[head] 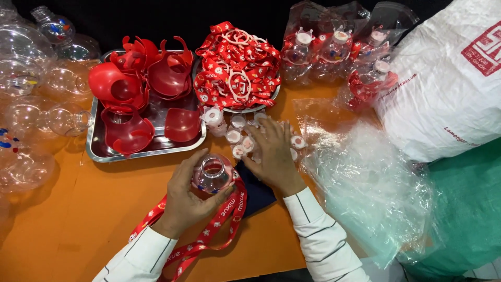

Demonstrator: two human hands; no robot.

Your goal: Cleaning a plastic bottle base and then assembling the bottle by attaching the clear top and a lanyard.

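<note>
Orange all over, the desk (94, 209) is crowded with parts, and behind it the wall is black. The left hand (185, 201) holds a small clear bottle (213, 175) with its open mouth facing up, near the front edge of the desk. Its fingers curl snugly round the bottle, so it stays upright with the mouth in reach. One red strap (209, 230) hangs from the bottle's neck and trails down across the desk toward the person.

The right hand (271, 154) lies flat over a heap of small white caps (235, 133), just beside the bottle. Its fingers are spread and loose, touching the caps; I cannot tell if one is pinched. About eight caps show.

One metal tray (96, 141) holds red plastic cups (125, 83), about six, piled to keep them together. One round plate (261, 102) holds a heap of red straps (237, 68) with white rings, too tangled to count. About seven empty clear bottles (31, 78) lie at the left. Four finished bottles in clear bags (323, 49) sit at the back. One big white sack (443, 78) and loose clear plastic wrap (365, 183) fill the right side.
</note>
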